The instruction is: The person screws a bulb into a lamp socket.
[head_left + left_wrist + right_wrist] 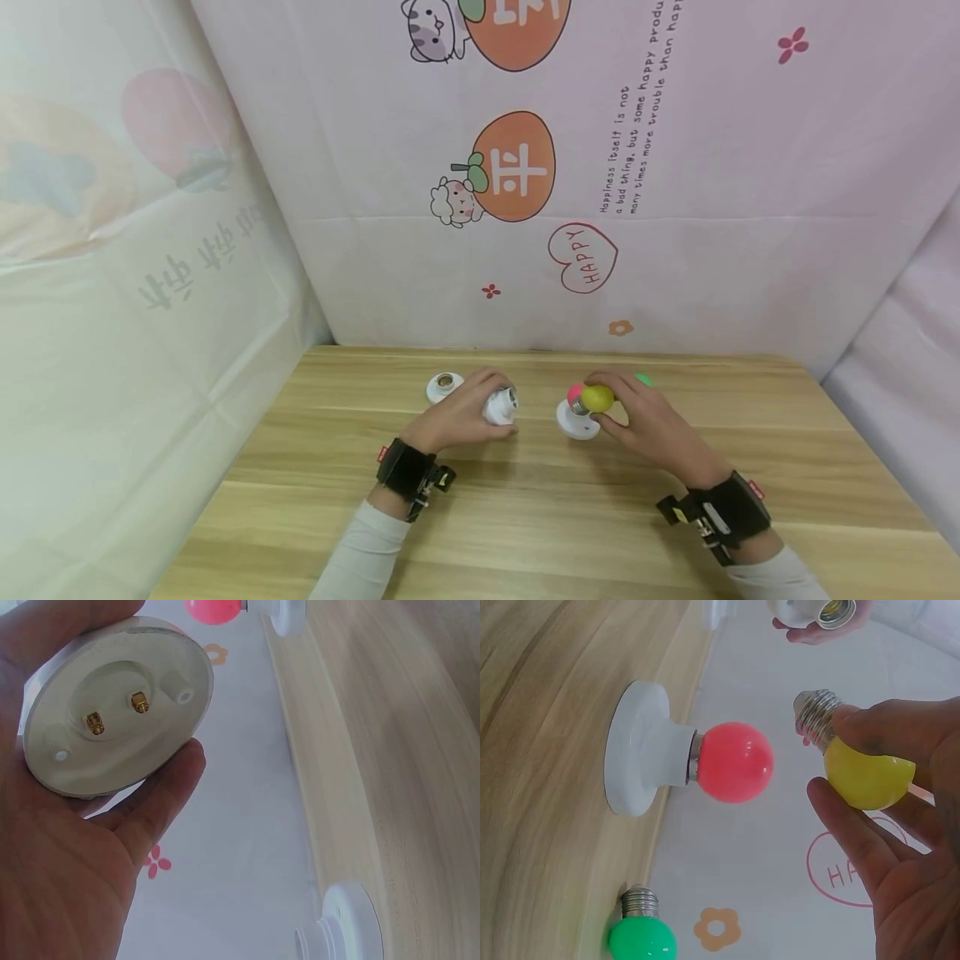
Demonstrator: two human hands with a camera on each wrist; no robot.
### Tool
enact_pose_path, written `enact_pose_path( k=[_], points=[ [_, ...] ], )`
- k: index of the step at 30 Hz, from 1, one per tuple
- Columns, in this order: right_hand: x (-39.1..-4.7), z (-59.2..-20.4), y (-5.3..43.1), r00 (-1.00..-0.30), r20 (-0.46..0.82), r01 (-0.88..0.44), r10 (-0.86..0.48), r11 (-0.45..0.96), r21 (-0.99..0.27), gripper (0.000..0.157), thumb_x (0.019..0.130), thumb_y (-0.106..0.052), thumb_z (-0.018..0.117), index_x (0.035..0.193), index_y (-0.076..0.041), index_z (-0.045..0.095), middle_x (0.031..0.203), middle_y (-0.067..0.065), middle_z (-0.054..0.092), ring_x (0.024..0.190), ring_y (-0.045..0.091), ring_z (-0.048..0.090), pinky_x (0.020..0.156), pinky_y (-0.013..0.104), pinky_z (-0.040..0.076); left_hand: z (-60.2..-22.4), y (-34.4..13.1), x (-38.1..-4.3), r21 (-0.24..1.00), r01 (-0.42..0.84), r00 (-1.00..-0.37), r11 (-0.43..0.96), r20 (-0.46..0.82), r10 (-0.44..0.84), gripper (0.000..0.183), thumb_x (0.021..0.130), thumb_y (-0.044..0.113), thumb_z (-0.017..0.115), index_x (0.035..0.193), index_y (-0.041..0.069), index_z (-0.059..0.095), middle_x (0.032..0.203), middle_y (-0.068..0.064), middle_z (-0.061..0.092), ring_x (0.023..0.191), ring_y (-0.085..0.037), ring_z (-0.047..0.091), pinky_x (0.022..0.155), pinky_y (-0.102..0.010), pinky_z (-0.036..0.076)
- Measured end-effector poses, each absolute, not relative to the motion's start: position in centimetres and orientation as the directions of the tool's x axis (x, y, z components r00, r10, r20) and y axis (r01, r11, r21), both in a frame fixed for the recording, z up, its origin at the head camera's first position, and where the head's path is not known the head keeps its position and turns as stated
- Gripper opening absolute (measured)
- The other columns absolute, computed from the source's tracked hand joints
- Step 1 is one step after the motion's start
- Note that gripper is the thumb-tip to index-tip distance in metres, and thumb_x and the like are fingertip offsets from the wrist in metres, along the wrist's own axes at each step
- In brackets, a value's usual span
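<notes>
My left hand (463, 414) holds a white lamp socket (500, 407) above the table, tilted so its mouth faces right. In the left wrist view the underside of this socket (120, 709) shows two brass screws, with fingers and thumb around its rim. My right hand (643, 417) pinches a yellow light bulb (598, 398) between thumb and fingers. Its metal screw base (817, 714) points left, toward the held socket but apart from it. Just below the yellow bulb, a pink bulb (735, 763) sits in a second white socket (577, 423) on the table.
Another white socket (444, 385), with no bulb in it, stands behind my left hand. A green bulb (643, 939) lies on the wooden table (480, 525) beyond my right hand. A printed cloth (390, 275) hangs along the table's back edge.
</notes>
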State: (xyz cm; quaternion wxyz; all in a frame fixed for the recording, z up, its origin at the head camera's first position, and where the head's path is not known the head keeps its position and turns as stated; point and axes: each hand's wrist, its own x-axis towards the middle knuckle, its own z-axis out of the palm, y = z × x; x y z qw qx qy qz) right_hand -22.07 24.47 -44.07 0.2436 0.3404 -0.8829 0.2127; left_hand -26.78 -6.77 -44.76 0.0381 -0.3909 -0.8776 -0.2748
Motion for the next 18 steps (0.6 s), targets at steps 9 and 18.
enact_pose_path(
  k=[9, 18],
  points=[
    [-22.17, -44.17, 24.48, -0.655, 0.571, -0.703, -0.496, 0.677, -0.218, 0.057, 0.078, -0.018, 0.079, 0.128, -0.010, 0.053, 0.132, 0.002, 0.053, 0.114, 0.015, 0.051, 0.091, 0.036, 0.051, -44.53, -6.44, -26.58, 0.447, 0.708, -0.691, 0.546, 0.280, 0.666, 0.052, 0.077, 0.043, 0.076, 0.118, 0.019, 0.056, 0.125, 0.005, 0.049, 0.109, -0.011, 0.046, 0.086, -0.028, 0.049],
    [-22.38, -43.96, 24.16, -0.585, 0.624, -0.748, -0.518, 0.643, -0.168, 0.054, 0.078, -0.017, 0.078, 0.128, -0.013, 0.058, 0.129, 0.003, 0.056, 0.115, 0.018, 0.052, 0.090, 0.039, 0.051, -44.56, -6.10, -26.79, 0.450, 0.718, -0.680, 0.531, 0.290, 0.674, 0.057, 0.077, 0.046, 0.075, 0.121, 0.017, 0.054, 0.125, 0.006, 0.049, 0.111, -0.009, 0.046, 0.090, -0.028, 0.047]
  ],
)
